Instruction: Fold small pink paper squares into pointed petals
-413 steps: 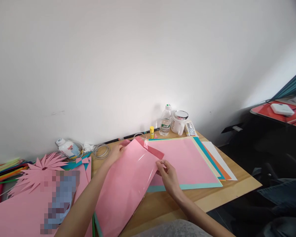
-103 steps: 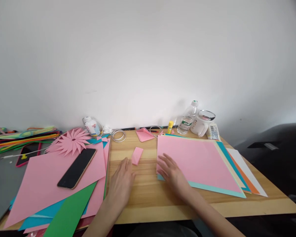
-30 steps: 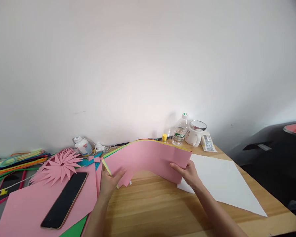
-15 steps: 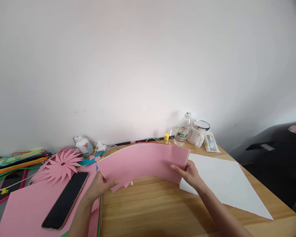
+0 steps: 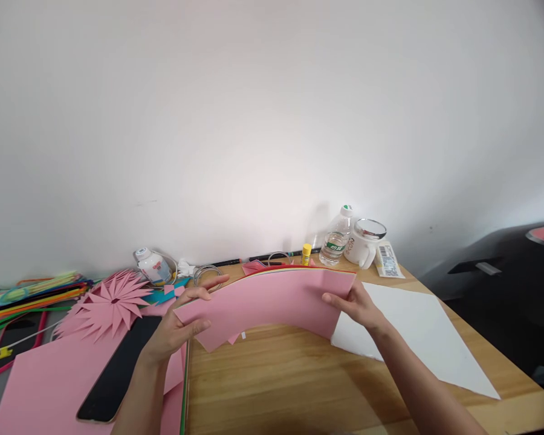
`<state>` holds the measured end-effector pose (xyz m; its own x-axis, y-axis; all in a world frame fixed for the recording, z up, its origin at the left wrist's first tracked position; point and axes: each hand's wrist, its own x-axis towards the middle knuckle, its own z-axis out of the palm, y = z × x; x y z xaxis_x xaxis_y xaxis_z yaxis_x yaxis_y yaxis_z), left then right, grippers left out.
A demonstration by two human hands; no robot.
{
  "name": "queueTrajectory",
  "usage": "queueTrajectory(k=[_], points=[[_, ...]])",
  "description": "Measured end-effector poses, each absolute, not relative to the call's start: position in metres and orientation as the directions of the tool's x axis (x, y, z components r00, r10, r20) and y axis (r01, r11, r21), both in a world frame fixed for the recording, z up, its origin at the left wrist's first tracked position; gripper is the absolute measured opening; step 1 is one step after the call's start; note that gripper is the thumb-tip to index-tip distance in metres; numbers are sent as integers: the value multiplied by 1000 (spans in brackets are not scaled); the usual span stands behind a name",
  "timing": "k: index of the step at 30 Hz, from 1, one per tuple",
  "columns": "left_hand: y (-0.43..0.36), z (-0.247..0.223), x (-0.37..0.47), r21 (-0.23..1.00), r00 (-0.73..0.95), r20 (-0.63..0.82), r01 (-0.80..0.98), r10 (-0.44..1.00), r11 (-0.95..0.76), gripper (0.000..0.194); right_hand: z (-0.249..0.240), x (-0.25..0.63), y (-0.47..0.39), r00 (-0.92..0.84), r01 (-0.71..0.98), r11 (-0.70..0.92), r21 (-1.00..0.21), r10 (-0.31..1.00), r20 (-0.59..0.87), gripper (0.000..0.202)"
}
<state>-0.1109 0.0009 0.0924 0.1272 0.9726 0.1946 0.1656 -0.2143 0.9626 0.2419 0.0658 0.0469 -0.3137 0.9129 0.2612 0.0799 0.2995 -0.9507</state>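
Note:
A stack of coloured paper sheets [image 5: 272, 299], pink on the near face with red and other colours along the top edge, bends in an arch above the wooden table. My left hand [image 5: 176, 326] grips its left end, thumb on the pink face and fingers behind and over the top edge. At the right end my right hand [image 5: 358, 305] pinches the stack, thumb in front, other fingers hidden behind. White paper [image 5: 412, 332] lies under and beyond my right hand. Beside my left forearm is a black phone [image 5: 118, 374] on pink paper [image 5: 40, 386].
A pink folded paper flower [image 5: 115, 299], colourful pipe cleaners [image 5: 36, 296] and a pink-edged phone [image 5: 16, 341] are at the left. Along the wall stand a white bottle [image 5: 154, 266], a yellow glue stick [image 5: 306, 254], a water bottle [image 5: 336, 241] and a white mug [image 5: 363, 244].
My left hand has moved up, with its fingers now over the stack's top edge. The stack's left end is slightly lower, and my right hand has shifted a little right with the other end.

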Motion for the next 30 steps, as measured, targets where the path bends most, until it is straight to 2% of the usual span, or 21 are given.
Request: queueTrajectory(k=[3, 5, 8, 10, 16, 20, 23, 26, 30], points=[[2, 94, -109, 954, 93, 213, 197, 973, -228, 30, 62, 243, 73, -360, -60, 339, -939, 870, 337, 58], [3, 95, -107, 942, 117, 238, 215, 964, -259, 26, 71, 241, 76, -377, -98, 379, -920, 841, 387, 53], [5, 95, -108, 927, 160, 245, 251, 956, -279, 20, 78, 238, 78, -449, -53, 403, -914, 808, 382, 27], [6, 91, -110, 921, 141, 244, 276, 960, -274, 21, 76, 238, 79, -480, -20, 406, -913, 798, 365, 21], [10, 80, -117, 877, 39, 254, 413, 966, -247, 30, 58, 243, 80, -385, 85, 436, -896, 844, 374, 16], [11, 86, -119, 815, 2, 380, 473, 925, -336, 25, 67, 240, 77, -309, 125, 546, -829, 815, 490, 9], [8, 93, -125, 764, -19, 457, 519, 889, -382, 20, 76, 239, 73, -336, 138, 598, -790, 778, 530, 5], [4, 91, -130, 746, -8, 446, 557, 895, -366, 20, 72, 240, 70, -389, 134, 589, -797, 771, 505, 4], [0, 77, -131, 734, 17, 416, 584, 909, -347, 26, 54, 239, 64, -353, 146, 561, -815, 799, 486, 10]])
